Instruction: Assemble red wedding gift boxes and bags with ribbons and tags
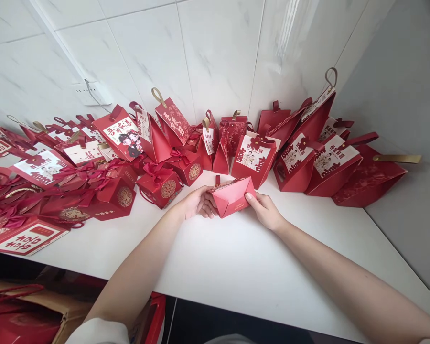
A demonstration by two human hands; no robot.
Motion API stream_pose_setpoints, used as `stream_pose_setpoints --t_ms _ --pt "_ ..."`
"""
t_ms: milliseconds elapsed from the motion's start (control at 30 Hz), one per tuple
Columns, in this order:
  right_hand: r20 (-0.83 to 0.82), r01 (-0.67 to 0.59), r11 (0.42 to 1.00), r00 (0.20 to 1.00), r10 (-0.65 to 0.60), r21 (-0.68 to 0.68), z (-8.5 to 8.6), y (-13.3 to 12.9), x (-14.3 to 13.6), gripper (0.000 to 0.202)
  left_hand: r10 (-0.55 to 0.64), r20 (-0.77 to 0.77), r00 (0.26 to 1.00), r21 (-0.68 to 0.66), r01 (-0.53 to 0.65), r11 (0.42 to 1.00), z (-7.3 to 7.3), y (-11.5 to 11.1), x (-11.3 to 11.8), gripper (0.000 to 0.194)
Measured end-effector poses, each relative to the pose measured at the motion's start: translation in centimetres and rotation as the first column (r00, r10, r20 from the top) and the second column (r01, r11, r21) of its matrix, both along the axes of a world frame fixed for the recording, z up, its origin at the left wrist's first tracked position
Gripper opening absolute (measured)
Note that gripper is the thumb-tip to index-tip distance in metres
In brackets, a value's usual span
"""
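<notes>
A small red gift box is held over the white table, its lighter, creased bottom with small gold print turned toward me. My left hand supports its left end, fingers curled beneath and behind. At the right end, my right hand grips it with the thumb on the near face. A short dark red loop shows at the box's top left. Just behind stands a red box with a white printed panel. Two red boxes with bows and round gold emblems are left of my left hand.
Many red gift boxes crowd the left side, and several handled ones stand at the right. Behind is a tiled wall with a socket. Below the table's front edge, a cardboard carton holds red items.
</notes>
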State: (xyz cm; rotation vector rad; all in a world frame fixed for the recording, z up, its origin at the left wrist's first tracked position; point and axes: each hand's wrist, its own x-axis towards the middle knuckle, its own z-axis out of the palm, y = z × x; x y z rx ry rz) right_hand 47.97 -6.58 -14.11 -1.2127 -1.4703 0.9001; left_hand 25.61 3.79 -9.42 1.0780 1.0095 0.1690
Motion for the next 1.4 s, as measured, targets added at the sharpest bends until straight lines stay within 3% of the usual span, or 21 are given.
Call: stream_pose_setpoints --t_ms 167,533,667,800,967,1233,1400 --pt "-0.063 -0.029 1.000 0.998 0.029 0.003 -0.1 0.0 -0.2 0.036 -0.034 -0.001 0.999 0.004 0.034 0.999 0.0 -0.1 0.0 0.056" --pt "-0.140 -0.029 0.999 0.990 0.025 -0.029 -0.2 0.3 -0.5 0.041 -0.190 0.041 0.981 0.040 0.188 0.981 0.9 -0.7 -0.4 0.070" --pt "-0.293 0.023 1.000 0.956 -0.026 -0.013 -0.1 0.2 -1.7 0.054 -0.177 0.102 0.979 0.076 0.169 0.983 0.9 -0.9 -0.3 0.066" --pt "-0.363 -0.006 0.999 0.932 0.019 0.039 0.0 -0.1 -2.6 0.057 -0.204 0.118 0.972 0.079 0.195 0.977 0.6 -0.7 -0.7 0.062" --pt "-0.394 -0.006 0.999 0.919 0.023 0.044 -0.1 -0.1 -2.6 0.054 -0.224 0.115 0.968 0.045 0.220 0.974 0.3 -0.3 -0.9 0.060" --pt "-0.381 0.026 0.998 0.925 -0.004 0.054 -0.6 0.1 -2.4 0.056 -0.255 0.090 0.963 0.075 0.249 0.966 0.2 -0.3 -1.1 0.077" --pt "-0.424 -0.015 1.000 0.905 0.024 0.024 -0.4 0.0 -2.4 0.050 -0.274 0.105 0.956 0.088 0.266 0.960 0.0 -0.3 -1.2 0.073"
